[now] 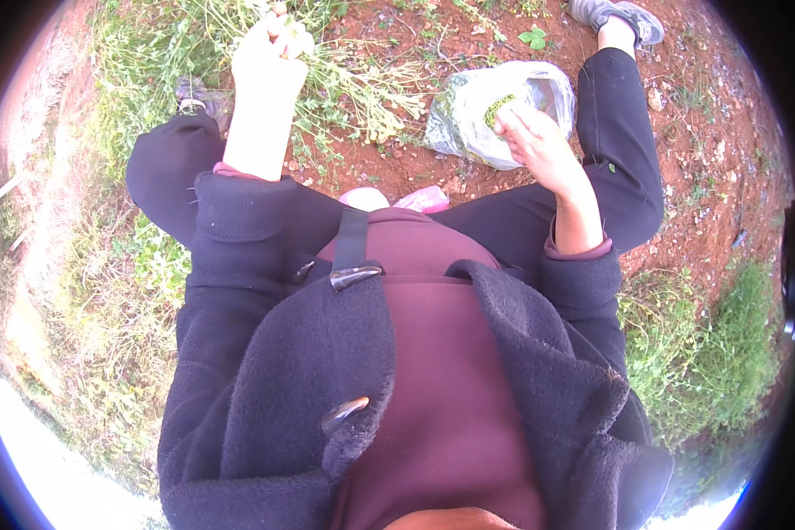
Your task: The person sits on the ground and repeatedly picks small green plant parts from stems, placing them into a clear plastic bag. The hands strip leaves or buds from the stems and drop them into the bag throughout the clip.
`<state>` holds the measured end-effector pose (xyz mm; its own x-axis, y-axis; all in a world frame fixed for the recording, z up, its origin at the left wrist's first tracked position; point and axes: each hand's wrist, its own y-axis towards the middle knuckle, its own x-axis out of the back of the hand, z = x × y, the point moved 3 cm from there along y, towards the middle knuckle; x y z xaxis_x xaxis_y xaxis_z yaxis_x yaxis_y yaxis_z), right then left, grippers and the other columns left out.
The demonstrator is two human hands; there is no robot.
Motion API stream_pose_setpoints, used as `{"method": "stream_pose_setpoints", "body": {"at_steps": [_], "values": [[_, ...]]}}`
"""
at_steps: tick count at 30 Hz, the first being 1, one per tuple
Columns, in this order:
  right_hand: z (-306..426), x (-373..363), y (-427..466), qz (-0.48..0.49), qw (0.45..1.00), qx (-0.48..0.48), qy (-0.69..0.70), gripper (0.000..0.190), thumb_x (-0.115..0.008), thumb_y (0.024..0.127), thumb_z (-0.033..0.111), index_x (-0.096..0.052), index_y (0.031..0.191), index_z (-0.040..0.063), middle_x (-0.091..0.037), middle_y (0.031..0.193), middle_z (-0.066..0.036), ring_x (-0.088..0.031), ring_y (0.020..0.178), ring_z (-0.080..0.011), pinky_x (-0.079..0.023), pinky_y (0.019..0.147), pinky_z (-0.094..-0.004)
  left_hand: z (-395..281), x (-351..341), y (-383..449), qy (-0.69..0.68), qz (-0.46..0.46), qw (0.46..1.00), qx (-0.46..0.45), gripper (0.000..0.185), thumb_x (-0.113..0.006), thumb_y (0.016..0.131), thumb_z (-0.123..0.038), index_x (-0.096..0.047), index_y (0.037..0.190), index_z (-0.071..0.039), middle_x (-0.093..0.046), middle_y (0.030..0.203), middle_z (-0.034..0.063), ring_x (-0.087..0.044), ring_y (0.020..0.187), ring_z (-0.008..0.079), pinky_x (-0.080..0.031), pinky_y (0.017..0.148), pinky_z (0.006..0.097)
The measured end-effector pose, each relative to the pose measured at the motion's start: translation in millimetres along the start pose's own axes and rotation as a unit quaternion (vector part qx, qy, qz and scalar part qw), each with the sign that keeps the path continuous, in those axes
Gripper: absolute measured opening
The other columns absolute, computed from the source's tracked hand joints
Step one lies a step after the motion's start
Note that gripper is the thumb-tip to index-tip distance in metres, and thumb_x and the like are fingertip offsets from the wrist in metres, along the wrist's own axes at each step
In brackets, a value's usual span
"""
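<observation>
My left hand (pixel 275 46), strongly overexposed, is at the upper left among leafy green plants (pixel 172 40). Its fingers are curled by the stems; whether they grip any is unclear. Cut or lying stems with pale yellowish tips (pixel 384 99) spread to the right of it. My right hand (pixel 536 139) is over the mouth of a clear plastic bag (pixel 550 83), which stands on the red soil between my legs. Small green plant pieces (pixel 499 109) show right at its bunched fingertips; whether these pieces are held or lie in the bag cannot be told.
My dark-trousered legs are spread on both sides, with a grey shoe (pixel 636 23) at the upper right. A pink item (pixel 424 199) and a whitish one (pixel 364 198) lie close to my lap. Weeds (pixel 715 358) grow at the right, and dry grass (pixel 106 318) at the left.
</observation>
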<state>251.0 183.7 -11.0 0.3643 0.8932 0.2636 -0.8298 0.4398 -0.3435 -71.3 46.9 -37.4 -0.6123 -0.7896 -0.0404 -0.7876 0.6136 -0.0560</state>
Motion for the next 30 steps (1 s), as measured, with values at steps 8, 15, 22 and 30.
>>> {"method": "stream_pose_setpoints", "body": {"at_steps": [8,15,22,30], "values": [[-23.6,18.0,7.6,-0.121,0.911,0.045,-0.393,0.027,-0.056,0.088,0.015,-0.061,0.112,0.005,-0.064,0.104,-0.015,-0.061,0.098,-0.0288,-0.046,0.087,-0.0359,-12.8,-14.3,-12.5,-0.3,-0.048,0.934,0.186,0.03,-0.046,0.09,-0.004,-0.047,0.119,0.003,-0.026,0.058,-0.0042,-0.032,0.052,0.0103,-0.027,0.048,0.0219],[29.8,-32.5,26.7,0.015,0.996,0.071,0.042,0.028,-0.056,0.091,0.027,-0.063,0.11,0.007,-0.065,0.102,-0.01,-0.061,0.092,-0.0212,-0.045,0.084,-0.0295,2.4,-9.6,-7.2,-0.31,-0.024,0.934,0.174,0.026,-0.047,0.089,-0.004,-0.049,0.114,0.003,-0.028,0.059,-0.0035,-0.034,0.053,0.0114,-0.029,0.05,0.0217],[54.8,-77.5,37.2,0.041,0.989,0.086,-0.112,0.034,-0.049,0.095,0.029,-0.059,0.114,0.003,-0.064,0.097,-0.008,-0.059,0.085,-0.0149,-0.046,0.078,-0.0293,14.2,-5.2,-4.6,-0.322,-0.014,0.932,0.169,0.024,-0.049,0.088,-0.004,-0.05,0.112,0.002,-0.03,0.06,-0.0031,-0.036,0.055,0.0118,-0.031,0.051,0.0223],[50.5,-80.8,29.7,0.0,0.976,0.18,-0.119,0.028,-0.043,0.097,0.026,-0.058,0.099,0.002,-0.057,0.08,-0.008,-0.054,0.069,-0.0184,-0.045,0.066,-0.0299,12.5,0.1,-0.8,-0.327,0.01,0.933,0.152,0.023,-0.047,0.089,-0.003,-0.049,0.111,0.004,-0.029,0.061,-0.0032,-0.033,0.052,0.0108,-0.031,0.051,0.0227]]}}
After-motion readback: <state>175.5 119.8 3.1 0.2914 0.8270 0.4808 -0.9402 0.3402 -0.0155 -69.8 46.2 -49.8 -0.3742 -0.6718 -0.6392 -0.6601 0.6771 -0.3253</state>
